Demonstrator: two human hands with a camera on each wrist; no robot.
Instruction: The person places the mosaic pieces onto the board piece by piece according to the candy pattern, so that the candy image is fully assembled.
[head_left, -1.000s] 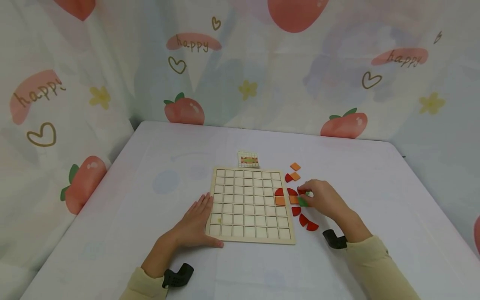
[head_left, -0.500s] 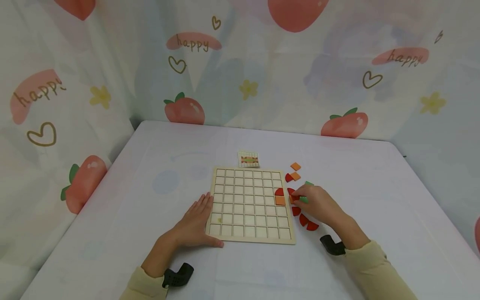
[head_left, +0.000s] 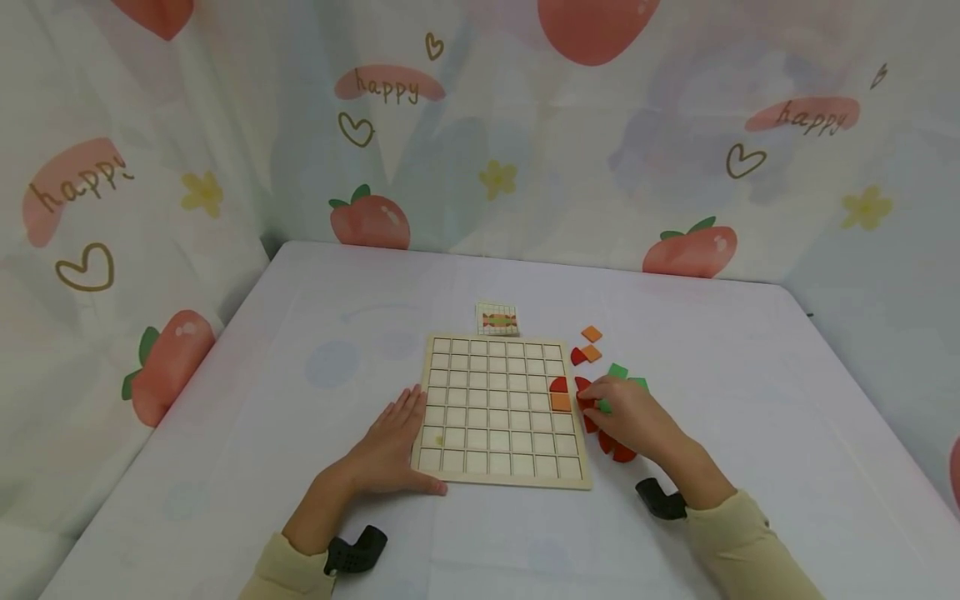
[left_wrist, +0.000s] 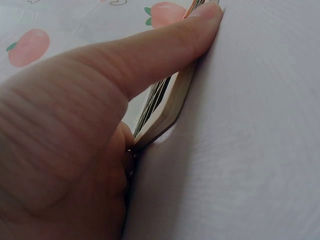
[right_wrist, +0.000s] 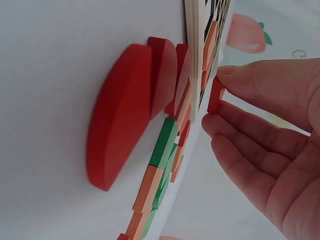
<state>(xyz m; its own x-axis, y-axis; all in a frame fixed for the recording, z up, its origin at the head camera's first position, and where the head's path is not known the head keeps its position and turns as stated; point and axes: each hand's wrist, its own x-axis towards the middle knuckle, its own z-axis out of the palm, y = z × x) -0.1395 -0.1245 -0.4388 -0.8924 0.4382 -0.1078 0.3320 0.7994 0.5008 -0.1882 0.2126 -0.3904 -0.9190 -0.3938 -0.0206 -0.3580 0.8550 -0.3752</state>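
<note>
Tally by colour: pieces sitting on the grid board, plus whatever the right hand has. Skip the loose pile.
Placed red piece on grid board: 1
Placed orange piece on grid board: 1
Pinched red piece in right hand: 1
Total: 3

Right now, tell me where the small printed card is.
In the head view, the printed card lies just beyond the far edge of the grid board, about midway along it and left of the farthest orange tile.

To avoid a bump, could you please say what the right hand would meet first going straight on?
Likely the board, at its right rim; depth is unclear, so the right hand may clear it.
</note>
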